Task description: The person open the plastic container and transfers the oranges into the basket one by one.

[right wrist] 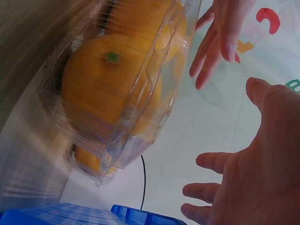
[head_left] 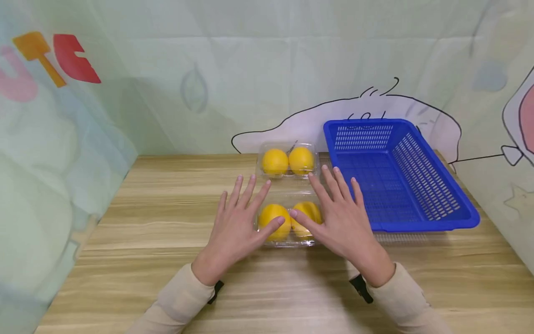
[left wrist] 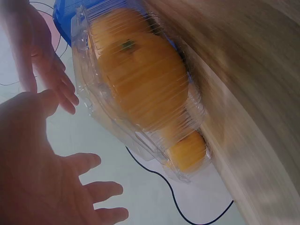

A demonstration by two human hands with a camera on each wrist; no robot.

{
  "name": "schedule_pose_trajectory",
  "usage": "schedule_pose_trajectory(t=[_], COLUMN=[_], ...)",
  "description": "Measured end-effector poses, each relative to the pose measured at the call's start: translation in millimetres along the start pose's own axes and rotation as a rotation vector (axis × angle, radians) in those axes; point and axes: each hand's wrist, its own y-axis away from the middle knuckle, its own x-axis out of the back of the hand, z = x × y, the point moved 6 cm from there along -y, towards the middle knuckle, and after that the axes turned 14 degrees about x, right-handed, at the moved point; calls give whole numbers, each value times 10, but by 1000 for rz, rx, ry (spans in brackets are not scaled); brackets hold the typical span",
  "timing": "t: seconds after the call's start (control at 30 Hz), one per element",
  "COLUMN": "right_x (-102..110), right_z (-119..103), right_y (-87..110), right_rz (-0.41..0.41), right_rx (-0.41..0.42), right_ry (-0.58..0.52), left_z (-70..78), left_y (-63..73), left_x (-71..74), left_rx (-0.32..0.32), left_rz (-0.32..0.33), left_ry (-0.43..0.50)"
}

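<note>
Two clear plastic clamshell boxes stand one behind the other on the table, each with two round orange fruits inside. Over the near box [head_left: 292, 241] my left hand [head_left: 235, 227] and right hand [head_left: 346, 220] hover with fingers spread, thumbs partly in front of its fruits [head_left: 273, 221]. Both wrist views show a gap between each hand and this box, whose ribbed lid is closed. Behind it, near the wall, sits the far box [head_left: 288, 144], just past my fingertips. Neither hand holds anything.
A blue perforated plastic basket [head_left: 417, 227] stands at the right, close beside the boxes. The wood-grain table [head_left: 167, 218] ends at a printed cloth backdrop [head_left: 208, 69] at the back and sides.
</note>
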Motion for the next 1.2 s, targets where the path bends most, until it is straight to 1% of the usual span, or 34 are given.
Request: schedule_pose_trajectory(t=[0.23,0.33,0.4,0.53,0.67,0.8,0.87,0.93,1.0,1.07,1.13,1.2], right_x=[10,32,50,73,66,32,15,-4,-25,-48,-67,-89], right_z=[-25,-35,-43,-79,-150,-231,-271,-308,-346,-376,-402,-423], right_y=[-3,-7,-11,-20,-33,-35,-23,-6,4,4,-8,-17], right_rz=[22,35,50,84,110,129,144,150,142,120,94,68], right_rx=[10,15,19,46,132,250,306,362,416,460,496,525], right_ry=[-7,-3,-5,-29,-72,-118,-132,-145,-157,-174,-189,-197], left_z=[-17,-23,-37,-94,-160,-209,-234,-266,-303,-334,-359,-371], left_y=[17,23,27,55,87,118,140,167,193,211,217,219], left_x=[-22,-9,6,28,20,14,15,22,29,33,30,16], left_rx=[3,1,4,34,49,41,40,49,69,85,106,118], left_rz=[-14,-19,-22,-60,-91,-82,-65,-44,-31,-26,-39,-64], left_ry=[-2,10,31,100,152,206,264,347,450,533,586,602])
